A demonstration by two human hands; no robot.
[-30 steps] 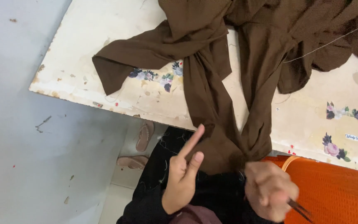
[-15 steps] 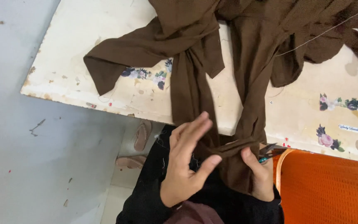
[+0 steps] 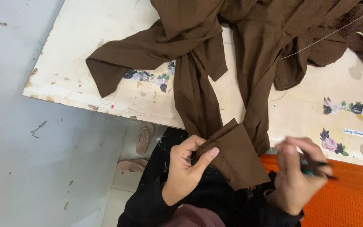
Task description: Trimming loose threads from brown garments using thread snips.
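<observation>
— Left hand (image 3: 185,172)?
— Fingers closed, pinching the cuff end of the brown garment (image 3: 232,155); rest of garment spread over the cream worktop (image 3: 64,67), hanging off its near edge.
— Right hand (image 3: 295,176)?
— Blurred; fingers curled shut around a small dark tool (image 3: 316,171), just beside the cuff, above orange mesh (image 3: 358,197).

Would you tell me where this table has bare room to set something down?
Bare room lies on the table's left end, beside the brown garment, and right, above the flower stickers. The near edge is crowded: left hand holds the cuff.
</observation>
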